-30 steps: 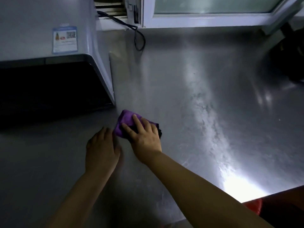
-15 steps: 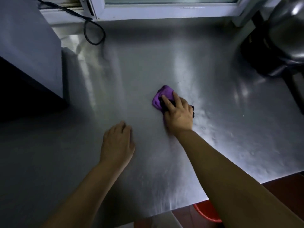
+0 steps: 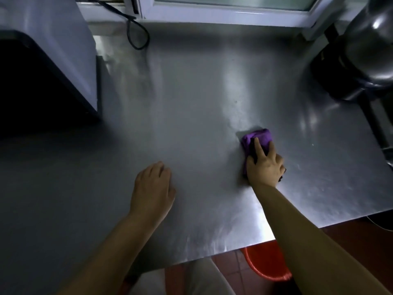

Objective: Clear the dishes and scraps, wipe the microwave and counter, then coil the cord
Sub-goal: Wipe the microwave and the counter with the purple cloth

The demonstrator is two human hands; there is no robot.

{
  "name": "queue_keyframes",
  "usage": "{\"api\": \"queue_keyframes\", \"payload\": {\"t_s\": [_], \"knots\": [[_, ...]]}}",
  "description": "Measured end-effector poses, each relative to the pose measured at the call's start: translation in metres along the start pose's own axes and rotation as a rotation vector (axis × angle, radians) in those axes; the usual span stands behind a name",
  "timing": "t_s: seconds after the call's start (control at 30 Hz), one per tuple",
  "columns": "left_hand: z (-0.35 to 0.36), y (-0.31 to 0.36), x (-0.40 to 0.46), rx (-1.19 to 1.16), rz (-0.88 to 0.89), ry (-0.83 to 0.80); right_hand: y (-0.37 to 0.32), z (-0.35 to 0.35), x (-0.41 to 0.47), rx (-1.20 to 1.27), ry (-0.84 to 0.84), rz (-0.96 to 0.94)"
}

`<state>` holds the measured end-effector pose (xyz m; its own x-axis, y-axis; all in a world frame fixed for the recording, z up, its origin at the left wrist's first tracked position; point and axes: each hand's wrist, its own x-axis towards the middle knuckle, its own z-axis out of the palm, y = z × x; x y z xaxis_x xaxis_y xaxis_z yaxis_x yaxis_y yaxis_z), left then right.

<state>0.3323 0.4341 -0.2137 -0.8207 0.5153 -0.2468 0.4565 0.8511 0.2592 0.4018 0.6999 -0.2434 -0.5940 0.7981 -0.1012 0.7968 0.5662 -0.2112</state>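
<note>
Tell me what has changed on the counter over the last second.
The right hand has slid the purple cloth to the right across the counter, from beside the microwave out to the open steel nearer the metal pot. Nothing was picked up or let go: the right hand keeps pressing the cloth, the left hand stays flat on the counter, and the cord lies uncoiled at the back.

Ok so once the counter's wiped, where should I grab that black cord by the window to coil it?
Probably at the hanging loop of the black cord, its lowest curve at the back of the counter. Come from the front right with the free left hand, since the microwave blocks the left side. A grip round the loop's bottom starts the coil; its plug end is out of view.
</note>
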Motion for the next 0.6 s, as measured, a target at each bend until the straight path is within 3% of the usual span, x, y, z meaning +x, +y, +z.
{"api": "queue_keyframes", "payload": {"t_s": [0.27,0.6], "knots": [[-0.013,-0.106,-0.055,-0.036,-0.081,0.027,-0.120,0.043,-0.086,-0.050,-0.029,-0.202],[-0.031,-0.208,-0.111,-0.035,-0.306,0.063,-0.266,0.098,-0.222,-0.039,-0.215,-0.783]]}}
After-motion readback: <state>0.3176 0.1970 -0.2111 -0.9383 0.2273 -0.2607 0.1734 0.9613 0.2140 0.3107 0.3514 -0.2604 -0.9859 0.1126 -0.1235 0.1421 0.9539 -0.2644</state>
